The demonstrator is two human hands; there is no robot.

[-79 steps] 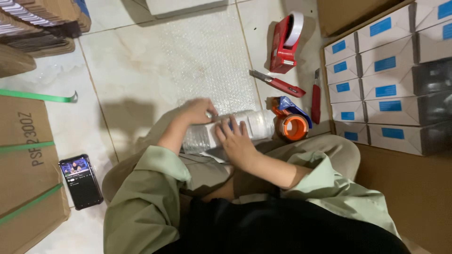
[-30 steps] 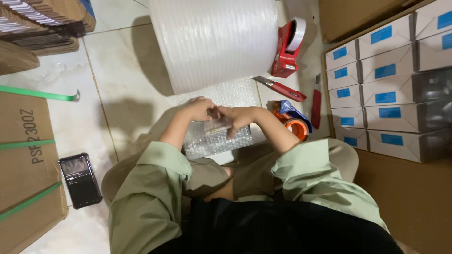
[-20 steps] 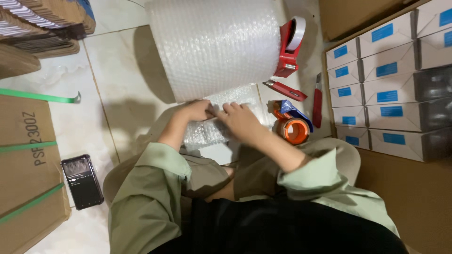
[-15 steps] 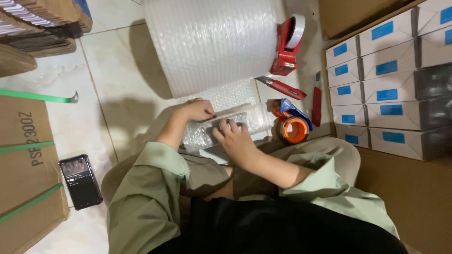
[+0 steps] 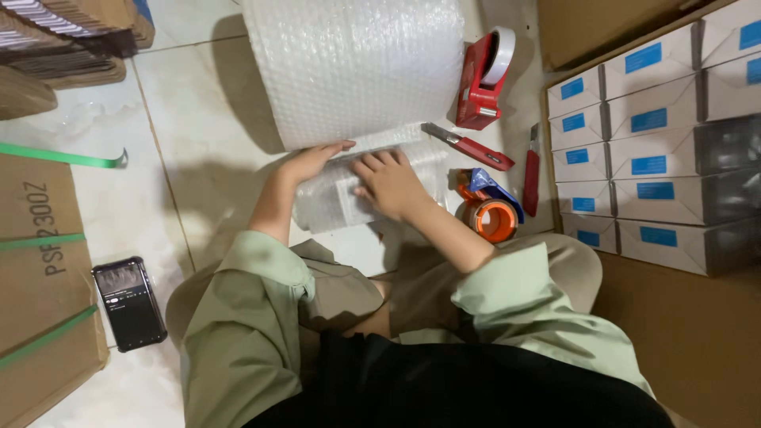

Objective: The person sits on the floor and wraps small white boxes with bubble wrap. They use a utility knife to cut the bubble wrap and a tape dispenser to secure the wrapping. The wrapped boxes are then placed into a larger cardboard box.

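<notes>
With both hands down on the bubble-wrapped bundle [image 5: 357, 198], I'm seated on the tiled floor [image 5: 182, 135] and looking straight down. Left hand [image 5: 311, 161] lies flat, fingers stretched out, pressing the bundle's far left end; not clenched, nothing gripped inside it. Right hand [image 5: 391, 184] rests palm-down on the middle of the bundle, fingers spread over the wrap, pressing rather than pinching. The bundle lies lengthwise across the floor just ahead of my knees, touching the loose sheet that runs off the big bubble wrap roll [image 5: 357, 67]. That roll lies directly beyond the hands, its near edge just above my fingertips.

Right of the roll: red tape dispenser [image 5: 483, 79], upright. Below it a red utility knife [image 5: 469, 146] lies at a slant, near the bundle's right end. A second red cutter [image 5: 531, 170] lies further right, roughly vertical. Orange tape roll with a blue dispenser [image 5: 490, 212] sits just beside my right wrist, apart from the bundle.

Far right: open cardboard carton [image 5: 697, 341] holding rows of white boxes with blue labels [image 5: 634, 119]. Left side: black phone [image 5: 129, 302], screen lit, on the floor near my left elbow. Beside it a brown carton with green straps [image 5: 40, 277]. Pale green sleeves [image 5: 261, 309] cover both arms to the forearms.
</notes>
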